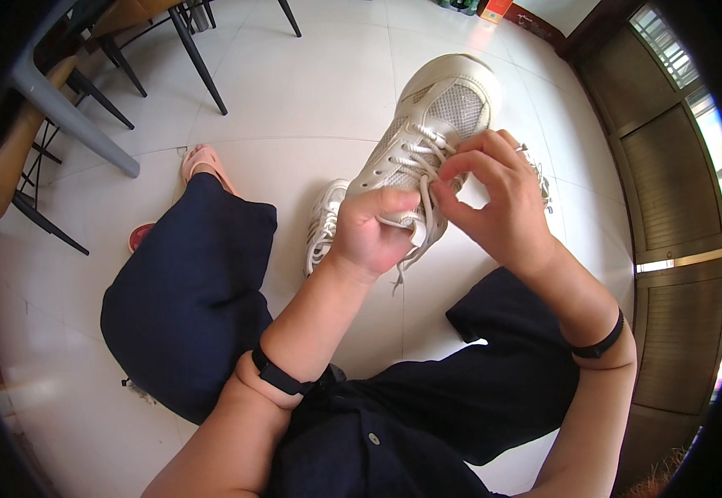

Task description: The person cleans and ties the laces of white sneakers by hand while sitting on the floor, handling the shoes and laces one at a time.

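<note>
A cream sneaker [378,157] with mesh panels is held up in front of me, its toe pointing away. My left hand [376,230] grips it at the collar and tongue, thumb lying over the upper. With thumb and index finger, my right hand [491,187] pinches the white shoelace [424,163] on the shoe's right side. The lace crosses the lower eyelets, while several upper eyelets on the left side show no lace. Loose lace ends [401,274] hang below the collar. On the floor behind my left hand rests a second, laced sneaker [322,227].
Chairs with black metal legs [199,62] and a grey tubular leg [80,118] stand at the upper left. A pink clog [202,162] is on my left foot. Brown panelled doors [678,187] line the right. An orange box [496,10] and green bottles [460,5] stand far back.
</note>
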A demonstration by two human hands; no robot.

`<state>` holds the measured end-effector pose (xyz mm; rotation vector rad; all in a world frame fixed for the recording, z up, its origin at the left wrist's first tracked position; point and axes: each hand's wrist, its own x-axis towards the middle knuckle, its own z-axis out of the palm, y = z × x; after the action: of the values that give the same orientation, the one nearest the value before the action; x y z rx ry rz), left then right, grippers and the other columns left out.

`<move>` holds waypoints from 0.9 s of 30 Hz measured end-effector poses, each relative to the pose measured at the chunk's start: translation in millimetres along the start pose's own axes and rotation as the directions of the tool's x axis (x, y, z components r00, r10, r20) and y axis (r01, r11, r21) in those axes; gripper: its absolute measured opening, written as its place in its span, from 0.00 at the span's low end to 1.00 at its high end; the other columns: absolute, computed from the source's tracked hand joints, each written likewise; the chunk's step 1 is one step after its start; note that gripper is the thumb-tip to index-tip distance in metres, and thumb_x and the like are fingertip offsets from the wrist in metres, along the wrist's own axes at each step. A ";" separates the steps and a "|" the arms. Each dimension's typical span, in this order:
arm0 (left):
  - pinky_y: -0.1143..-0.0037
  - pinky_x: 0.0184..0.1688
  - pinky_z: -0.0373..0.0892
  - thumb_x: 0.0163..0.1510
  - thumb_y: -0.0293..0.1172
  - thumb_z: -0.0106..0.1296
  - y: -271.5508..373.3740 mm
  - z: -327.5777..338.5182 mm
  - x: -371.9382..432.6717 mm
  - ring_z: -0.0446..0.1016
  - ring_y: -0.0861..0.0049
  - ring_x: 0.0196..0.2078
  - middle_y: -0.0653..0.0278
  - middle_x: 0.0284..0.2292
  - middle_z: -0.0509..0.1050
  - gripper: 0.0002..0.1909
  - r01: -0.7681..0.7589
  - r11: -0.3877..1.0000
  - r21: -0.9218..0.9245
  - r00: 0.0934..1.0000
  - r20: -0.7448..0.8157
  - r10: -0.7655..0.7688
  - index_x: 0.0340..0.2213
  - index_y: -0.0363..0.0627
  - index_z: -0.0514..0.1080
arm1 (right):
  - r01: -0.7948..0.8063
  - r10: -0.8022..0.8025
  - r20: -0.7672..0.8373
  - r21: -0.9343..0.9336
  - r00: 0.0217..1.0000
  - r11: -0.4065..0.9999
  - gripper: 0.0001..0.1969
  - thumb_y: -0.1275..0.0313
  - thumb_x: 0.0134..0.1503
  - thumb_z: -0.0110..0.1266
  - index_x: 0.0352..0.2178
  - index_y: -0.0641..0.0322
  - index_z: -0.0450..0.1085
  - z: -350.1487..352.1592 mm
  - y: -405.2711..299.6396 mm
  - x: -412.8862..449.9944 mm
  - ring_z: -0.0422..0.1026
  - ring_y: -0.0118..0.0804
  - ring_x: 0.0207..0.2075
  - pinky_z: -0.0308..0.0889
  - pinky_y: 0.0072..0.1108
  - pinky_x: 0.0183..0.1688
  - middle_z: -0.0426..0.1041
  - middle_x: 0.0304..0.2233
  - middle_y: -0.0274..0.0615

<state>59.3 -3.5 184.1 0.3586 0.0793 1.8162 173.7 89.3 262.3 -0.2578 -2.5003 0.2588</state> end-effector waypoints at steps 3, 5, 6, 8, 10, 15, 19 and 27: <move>0.74 0.44 0.66 0.39 0.20 0.43 -0.1 -7.1 -0.1 0.68 0.70 0.42 0.56 0.40 0.68 0.27 0.026 0.997 0.069 0.999 0.024 -0.027 0.46 0.32 0.60 | -0.008 0.007 0.011 0.047 1.000 0.999 0.05 0.78 0.38 0.57 0.21 0.61 0.68 8.5 3.6 -4.0 0.67 0.39 0.29 0.65 0.25 0.31 0.67 0.26 0.39; 0.75 0.43 0.66 0.38 0.16 0.40 0.3 -6.3 -0.2 0.68 0.70 0.41 0.57 0.39 0.68 0.27 0.007 0.985 0.172 0.999 -0.050 0.002 0.46 0.31 0.60 | -0.156 0.144 0.165 0.063 0.976 0.986 0.05 0.78 0.38 0.55 0.22 0.62 0.68 10.2 4.2 -6.0 0.68 0.41 0.26 0.66 0.26 0.30 0.66 0.27 0.41; 0.77 0.38 0.67 0.37 0.14 0.39 1.3 -4.7 0.1 0.69 0.72 0.38 0.57 0.37 0.69 0.27 0.018 0.984 0.176 0.995 -0.102 0.000 0.45 0.30 0.61 | -0.192 0.165 0.178 0.148 0.970 0.970 0.05 0.77 0.39 0.54 0.22 0.64 0.67 9.4 4.8 -4.9 0.68 0.38 0.22 0.66 0.23 0.28 0.67 0.26 0.41; 0.75 0.40 0.67 0.37 0.15 0.39 1.9 -12.2 3.1 0.70 0.70 0.40 0.55 0.39 0.69 0.27 0.029 0.962 0.273 0.997 -0.071 -0.010 0.45 0.30 0.60 | -0.281 0.228 0.223 0.244 0.948 0.928 0.06 0.77 0.40 0.54 0.22 0.65 0.67 5.8 9.2 -5.0 0.67 0.33 0.23 0.65 0.21 0.28 0.67 0.24 0.41; 0.75 0.38 0.69 0.37 0.15 0.38 -2.1 -15.8 5.8 0.71 0.69 0.39 0.54 0.39 0.69 0.28 0.026 0.945 0.325 0.998 -0.054 -0.009 0.46 0.30 0.60 | -0.528 0.382 0.409 0.344 0.829 0.777 0.06 0.76 0.42 0.53 0.23 0.68 0.67 -2.2 14.1 -3.9 0.66 0.23 0.24 0.64 0.16 0.28 0.68 0.21 0.38; 0.76 0.36 0.69 0.36 0.15 0.38 -5.4 -17.4 5.3 0.71 0.70 0.37 0.54 0.38 0.69 0.29 0.052 0.956 0.287 0.995 -0.097 -0.025 0.46 0.31 0.60 | -0.658 0.449 0.483 0.591 0.752 0.467 0.05 0.75 0.44 0.51 0.24 0.66 0.66 -3.4 22.5 -4.5 0.65 0.22 0.25 0.61 0.13 0.29 0.67 0.22 0.32; 0.75 0.36 0.69 0.35 0.16 0.37 -3.1 -16.3 4.5 0.71 0.69 0.37 0.54 0.38 0.69 0.30 0.031 0.864 0.502 0.994 -0.103 0.024 0.46 0.31 0.59 | -0.657 0.400 0.558 0.735 0.727 0.170 0.05 0.78 0.44 0.48 0.26 0.59 0.62 -5.4 20.8 -1.1 0.57 0.19 0.21 0.55 0.12 0.26 0.62 0.23 0.28; 0.75 0.38 0.68 0.46 0.27 0.44 -5.6 -9.3 2.5 0.70 0.71 0.37 0.57 0.37 0.70 0.23 0.013 0.979 0.202 0.998 -0.064 0.000 0.46 0.33 0.61 | -0.160 0.156 0.088 0.032 0.984 0.987 0.10 0.81 0.42 0.48 0.28 0.59 0.60 -0.1 14.2 -3.5 0.69 0.34 0.20 0.63 0.23 0.22 0.67 0.21 0.38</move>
<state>61.3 1.7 174.4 0.4434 0.3110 1.8181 178.3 102.1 257.0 -0.4384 -2.5589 0.3908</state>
